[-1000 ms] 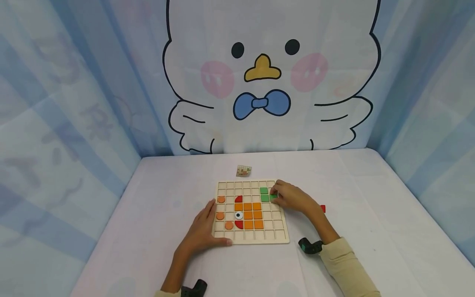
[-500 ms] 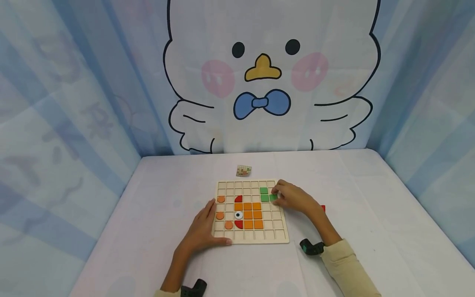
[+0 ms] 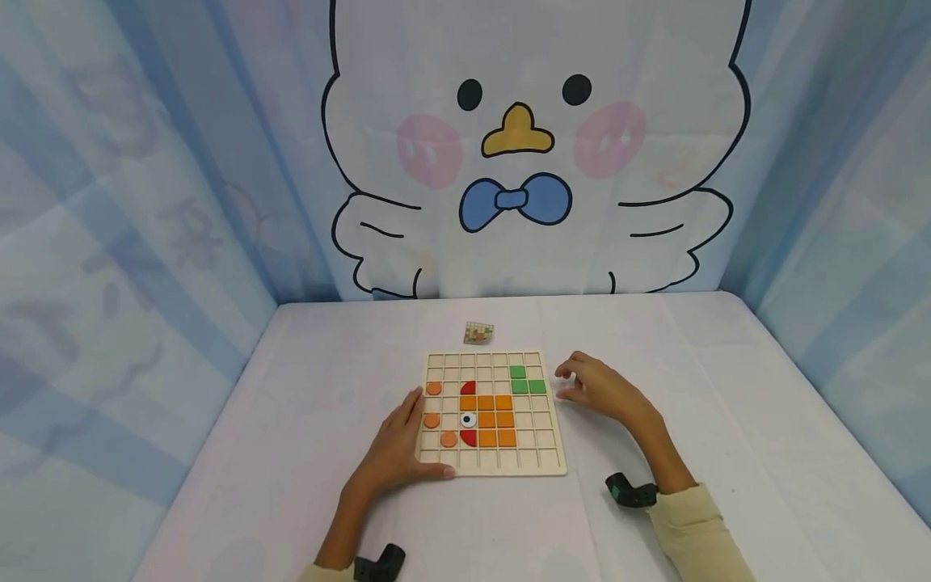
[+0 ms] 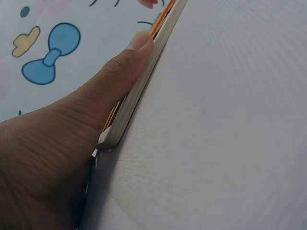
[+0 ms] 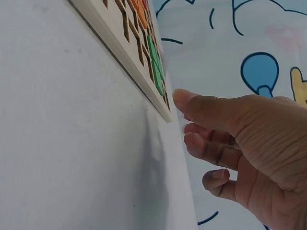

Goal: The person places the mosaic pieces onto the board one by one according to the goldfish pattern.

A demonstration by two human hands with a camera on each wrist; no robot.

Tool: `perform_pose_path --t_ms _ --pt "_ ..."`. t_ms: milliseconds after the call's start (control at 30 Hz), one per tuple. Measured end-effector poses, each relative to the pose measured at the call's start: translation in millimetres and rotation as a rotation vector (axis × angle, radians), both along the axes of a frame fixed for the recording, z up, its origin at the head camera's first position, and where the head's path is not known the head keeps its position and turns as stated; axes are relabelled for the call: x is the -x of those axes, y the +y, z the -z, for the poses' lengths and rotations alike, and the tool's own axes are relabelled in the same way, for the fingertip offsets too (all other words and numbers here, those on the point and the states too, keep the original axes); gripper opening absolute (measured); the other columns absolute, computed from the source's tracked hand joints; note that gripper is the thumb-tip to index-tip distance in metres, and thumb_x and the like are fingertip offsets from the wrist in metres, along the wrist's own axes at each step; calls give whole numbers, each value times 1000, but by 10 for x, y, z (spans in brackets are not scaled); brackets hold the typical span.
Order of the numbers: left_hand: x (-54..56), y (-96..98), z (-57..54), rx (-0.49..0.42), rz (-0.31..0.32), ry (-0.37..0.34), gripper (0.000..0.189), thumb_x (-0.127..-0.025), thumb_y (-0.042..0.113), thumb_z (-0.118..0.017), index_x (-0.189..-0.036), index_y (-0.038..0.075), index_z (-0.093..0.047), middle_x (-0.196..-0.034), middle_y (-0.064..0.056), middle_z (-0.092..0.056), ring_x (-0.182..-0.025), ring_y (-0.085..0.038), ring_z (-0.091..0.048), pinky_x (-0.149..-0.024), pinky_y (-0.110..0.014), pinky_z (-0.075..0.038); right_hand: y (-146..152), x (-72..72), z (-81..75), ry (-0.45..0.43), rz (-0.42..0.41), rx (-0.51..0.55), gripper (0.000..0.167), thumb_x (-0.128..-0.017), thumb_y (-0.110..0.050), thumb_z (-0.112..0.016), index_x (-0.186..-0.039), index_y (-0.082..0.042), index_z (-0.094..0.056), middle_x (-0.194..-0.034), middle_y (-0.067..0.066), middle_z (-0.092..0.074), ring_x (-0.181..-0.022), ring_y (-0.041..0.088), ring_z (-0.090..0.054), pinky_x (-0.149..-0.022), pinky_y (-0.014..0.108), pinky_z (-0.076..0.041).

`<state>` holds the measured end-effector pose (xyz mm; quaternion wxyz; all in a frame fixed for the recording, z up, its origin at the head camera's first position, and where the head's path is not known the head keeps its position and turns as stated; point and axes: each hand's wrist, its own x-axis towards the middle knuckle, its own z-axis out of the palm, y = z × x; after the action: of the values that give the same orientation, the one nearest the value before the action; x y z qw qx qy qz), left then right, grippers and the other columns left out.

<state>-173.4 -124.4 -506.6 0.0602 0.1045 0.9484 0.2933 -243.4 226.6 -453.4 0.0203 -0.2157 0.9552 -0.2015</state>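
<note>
A pale wooden grid board (image 3: 534,462) lies on the table. Set in its cells are green square tiles (image 3: 520,386), orange square tiles (image 3: 496,420), red quarter-round tiles (image 3: 468,438), orange discs (image 3: 432,420) and a round eye tile (image 3: 469,419). My left hand (image 3: 396,444) rests at the near left corner, fingers straight along the left side and thumb laid over the front edge. Off the right edge, level with the green tiles, is my right hand (image 3: 604,390). Its fingers are loosely bent, and nothing shows between thumb and fingertips in the right wrist view.
Just beyond the board lies a small patterned card (image 3: 478,333). Each wrist wears a black camera mount (image 3: 631,491). A printed curtain (image 3: 524,250) hangs at the far edge of the white-covered table (image 3: 349,356), and more curtains flank it.
My right hand has let go of a green tile at the board's right side and moved right. The red piece beside the right forearm is now hidden. My left hand has stayed put.
</note>
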Motion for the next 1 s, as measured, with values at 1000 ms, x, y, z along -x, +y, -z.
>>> perform_pose_path --t_ms 1000 --pt "-1 3 8 -10 4 17 135 -55 74 -77 -158 13 -13 -166 -5 -10 -148 -32 -22 -117 -56 -27 819 -358 54 -88 157 -13 18 -83 -9 -75 -98 -3 -66 -90 7 -60 -83 20 -57 -79 42 -57"
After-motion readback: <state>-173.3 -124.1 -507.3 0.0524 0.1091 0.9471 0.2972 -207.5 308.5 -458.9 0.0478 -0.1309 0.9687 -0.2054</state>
